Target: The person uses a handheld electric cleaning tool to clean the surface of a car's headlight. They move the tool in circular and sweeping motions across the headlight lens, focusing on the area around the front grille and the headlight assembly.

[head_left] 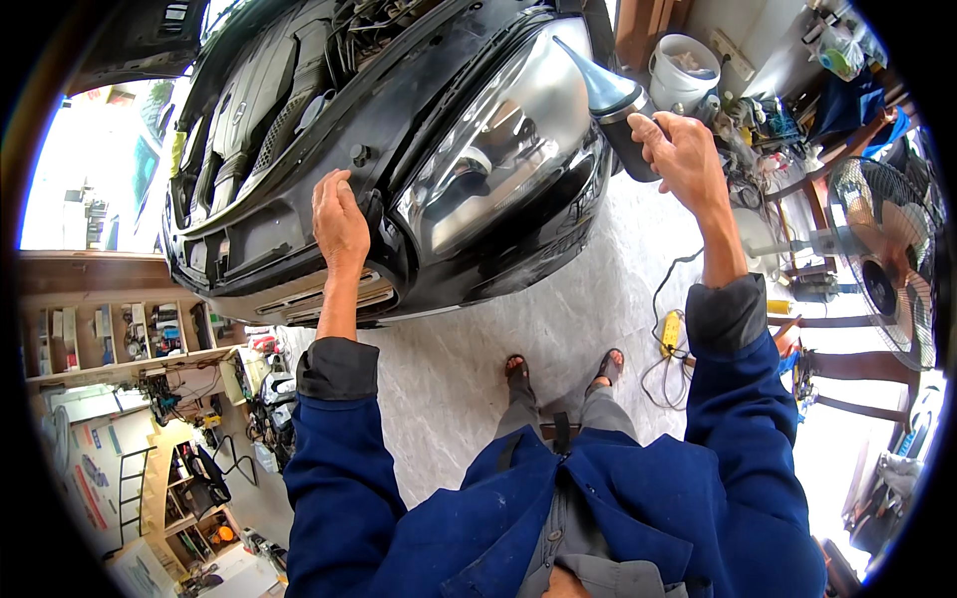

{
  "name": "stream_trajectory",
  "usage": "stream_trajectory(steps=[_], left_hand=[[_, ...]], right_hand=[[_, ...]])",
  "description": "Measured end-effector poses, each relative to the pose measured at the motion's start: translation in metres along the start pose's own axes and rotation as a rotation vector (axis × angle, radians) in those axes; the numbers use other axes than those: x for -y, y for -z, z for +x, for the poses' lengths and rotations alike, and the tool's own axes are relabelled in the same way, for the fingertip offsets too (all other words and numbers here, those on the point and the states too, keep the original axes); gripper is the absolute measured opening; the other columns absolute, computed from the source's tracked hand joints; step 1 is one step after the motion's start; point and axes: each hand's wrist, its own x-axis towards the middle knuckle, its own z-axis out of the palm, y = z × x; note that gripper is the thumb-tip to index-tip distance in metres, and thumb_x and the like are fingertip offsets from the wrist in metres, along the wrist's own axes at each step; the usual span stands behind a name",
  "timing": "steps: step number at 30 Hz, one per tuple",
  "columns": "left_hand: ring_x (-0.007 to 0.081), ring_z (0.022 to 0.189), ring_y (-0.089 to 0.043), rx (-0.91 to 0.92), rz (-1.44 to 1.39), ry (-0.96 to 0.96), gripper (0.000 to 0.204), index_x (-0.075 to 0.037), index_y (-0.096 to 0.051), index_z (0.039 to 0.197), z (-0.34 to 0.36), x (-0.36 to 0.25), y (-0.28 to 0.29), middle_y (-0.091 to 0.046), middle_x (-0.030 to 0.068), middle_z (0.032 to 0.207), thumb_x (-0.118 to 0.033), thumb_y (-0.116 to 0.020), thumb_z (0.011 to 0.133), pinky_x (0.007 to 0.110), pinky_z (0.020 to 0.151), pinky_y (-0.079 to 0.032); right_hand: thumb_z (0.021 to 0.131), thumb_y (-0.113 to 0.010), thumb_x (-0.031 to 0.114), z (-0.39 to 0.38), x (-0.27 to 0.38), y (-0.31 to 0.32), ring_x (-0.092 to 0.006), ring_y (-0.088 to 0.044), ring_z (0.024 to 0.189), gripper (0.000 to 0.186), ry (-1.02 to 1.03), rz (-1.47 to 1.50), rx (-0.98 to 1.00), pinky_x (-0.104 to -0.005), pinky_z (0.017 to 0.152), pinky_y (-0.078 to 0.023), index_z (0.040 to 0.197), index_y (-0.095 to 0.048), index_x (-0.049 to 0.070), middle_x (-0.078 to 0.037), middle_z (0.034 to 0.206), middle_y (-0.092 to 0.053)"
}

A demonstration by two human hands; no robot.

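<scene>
My right hand [684, 161] is wrapped round the black body of a headlight vapor cup [626, 125] with a silver, tapered spout. The spout tip points up and left, just over the upper end of the car's headlight [508, 140]. The lens looks glossy over its lower part and hazy towards the upper right. My left hand [341, 221] rests at the car's front edge, left of the headlight, with fingers lying close together and nothing seen in them. Part of its underside is hidden.
The raised hood [135, 45] and engine bay [249, 110] are at the upper left. A white bucket [684, 72] stands beyond the cup. At right are a standing fan [882, 264] and a yellow power strip [672, 332] with cable on the floor. Shelves [130, 334] line the left.
</scene>
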Motion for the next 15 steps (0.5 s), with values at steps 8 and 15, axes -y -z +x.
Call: stream_trajectory(steps=[8, 15], left_hand=[[0.0353, 0.124, -0.06, -0.011, 0.002, -0.012, 0.03, -0.001, -0.068, 0.119, 0.0, 0.0, 0.0, -0.065, 0.016, 0.131, -0.016, -0.045, 0.107, 0.043, 0.106, -0.047], [0.0362, 0.122, -0.061, -0.018, 0.025, -0.041, 0.03, -0.001, -0.068, 0.118, 0.002, 0.001, 0.0, -0.066, 0.0169, 0.129, -0.015, -0.045, 0.106, 0.042, 0.105, -0.047]], right_hand=[[0.104, -0.065, 0.039, -0.012, 0.004, 0.007, -0.0079, -0.054, 0.053, 0.043, 0.031, 0.062, 0.101, -0.0245, 0.04, -0.045, 0.086, -0.07, 0.0, -0.002, 0.064, -0.059], [0.103, -0.066, 0.04, -0.012, 0.003, 0.013, -0.0079, -0.053, 0.052, 0.045, 0.069, 0.064, 0.157, -0.0246, 0.04, -0.044, 0.083, -0.068, -0.001, -0.002, 0.063, -0.058]])
